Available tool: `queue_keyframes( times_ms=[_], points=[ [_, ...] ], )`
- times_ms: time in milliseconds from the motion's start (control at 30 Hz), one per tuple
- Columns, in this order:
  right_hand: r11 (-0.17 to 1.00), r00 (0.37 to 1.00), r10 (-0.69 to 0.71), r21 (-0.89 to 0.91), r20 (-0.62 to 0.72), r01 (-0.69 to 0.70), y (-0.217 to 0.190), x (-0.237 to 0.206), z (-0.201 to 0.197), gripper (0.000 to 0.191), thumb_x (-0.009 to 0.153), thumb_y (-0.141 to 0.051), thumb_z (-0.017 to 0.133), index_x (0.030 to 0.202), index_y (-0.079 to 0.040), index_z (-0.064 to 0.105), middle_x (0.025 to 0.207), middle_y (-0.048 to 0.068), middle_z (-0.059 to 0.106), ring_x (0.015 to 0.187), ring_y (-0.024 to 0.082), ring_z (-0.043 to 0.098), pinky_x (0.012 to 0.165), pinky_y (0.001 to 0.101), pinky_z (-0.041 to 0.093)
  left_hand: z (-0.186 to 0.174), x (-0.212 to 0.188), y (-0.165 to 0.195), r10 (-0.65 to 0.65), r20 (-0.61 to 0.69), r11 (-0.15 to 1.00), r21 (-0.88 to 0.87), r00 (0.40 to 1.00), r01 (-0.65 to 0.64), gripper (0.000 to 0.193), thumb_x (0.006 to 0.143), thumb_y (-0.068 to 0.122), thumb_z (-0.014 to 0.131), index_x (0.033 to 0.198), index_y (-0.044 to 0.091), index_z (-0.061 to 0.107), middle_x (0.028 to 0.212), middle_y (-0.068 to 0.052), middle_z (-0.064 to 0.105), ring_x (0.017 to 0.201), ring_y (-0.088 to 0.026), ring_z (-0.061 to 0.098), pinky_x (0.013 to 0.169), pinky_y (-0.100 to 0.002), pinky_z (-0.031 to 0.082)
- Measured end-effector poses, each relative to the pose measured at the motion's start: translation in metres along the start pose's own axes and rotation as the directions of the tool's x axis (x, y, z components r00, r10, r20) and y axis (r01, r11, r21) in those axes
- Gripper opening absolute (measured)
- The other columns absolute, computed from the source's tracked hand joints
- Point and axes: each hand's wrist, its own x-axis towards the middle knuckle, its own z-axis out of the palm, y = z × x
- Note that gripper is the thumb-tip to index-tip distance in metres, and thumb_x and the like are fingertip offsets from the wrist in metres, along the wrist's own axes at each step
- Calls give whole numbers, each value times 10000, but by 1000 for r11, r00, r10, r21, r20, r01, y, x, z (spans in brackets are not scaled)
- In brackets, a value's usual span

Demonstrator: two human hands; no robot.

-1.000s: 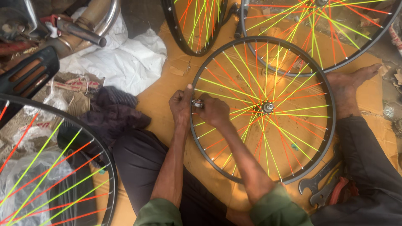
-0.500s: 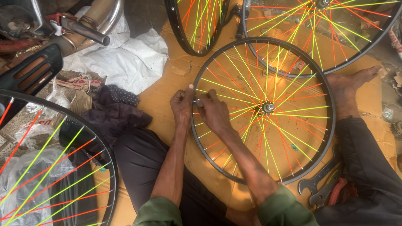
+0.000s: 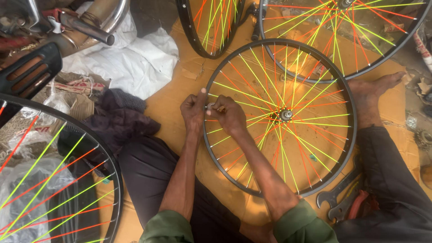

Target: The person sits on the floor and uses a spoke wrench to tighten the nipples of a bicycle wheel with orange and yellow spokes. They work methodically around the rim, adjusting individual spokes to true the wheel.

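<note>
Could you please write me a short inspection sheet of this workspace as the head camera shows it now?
Surface: brown cardboard sheet laid on the ground.
Job's things: bicycle wheel lying flat, black rim, yellow and orange spokes; small metal tool at its rim.
Clutter: flat spanners by the wheel; white cloth; dark cloth; a sprocket.
Grippers: left hand and right hand together at the rim, fingers closed about the tool; which one grips it is unclear.
Cables: nothing seen.
Surroundings: three more spoked wheels around; a bare foot beside the rim; metal tubing.
</note>
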Motion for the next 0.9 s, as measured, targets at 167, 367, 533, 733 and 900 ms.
queue_keyframes(
  times_ms=[167,367,533,733,900],
  points=[
    [880,995,102,-466,-6,-93,-3,3,15,333,865,-222,759,1079,-42,579,840,169,726,833,403,711,725,504,522,2,7,-2,73,31,997,-24,997,-73,516,928,310,791,587,124,452,583,52,470,561,-55,355,511,-281,328],
    [859,964,209,-502,166,-100,3,13,14,242,831,-320,727,976,-150,635,863,137,744,866,352,729,764,483,525,1,4,-2,49,29,998,-42,998,-48,488,919,300,782,593,129,462,580,53,469,546,-55,367,487,-279,338],
    [999,996,32,-35,89,-29,5,-1,-2,226,884,-285,756,929,-126,602,905,59,709,802,281,713,714,436,541,1,4,-2,76,50,996,-57,996,-73,523,943,298,785,606,135,419,592,52,441,558,-51,334,490,-267,300],
    [903,961,-271,-361,-58,233,-1,-15,13,77,851,-98,714,901,-147,684,1009,71,606,771,290,673,652,505,458,2,1,4,89,55,996,-12,995,-89,486,956,289,780,632,117,460,611,40,458,569,-50,373,506,-257,331],
    [944,965,-234,-266,-117,196,-4,8,3,156,851,-23,717,960,-129,682,1043,134,573,864,368,620,755,496,494,1,-4,19,-43,124,999,-23,991,46,250,961,319,689,894,79,667,766,16,632,678,-64,560,615,-251,479]
  ],
)
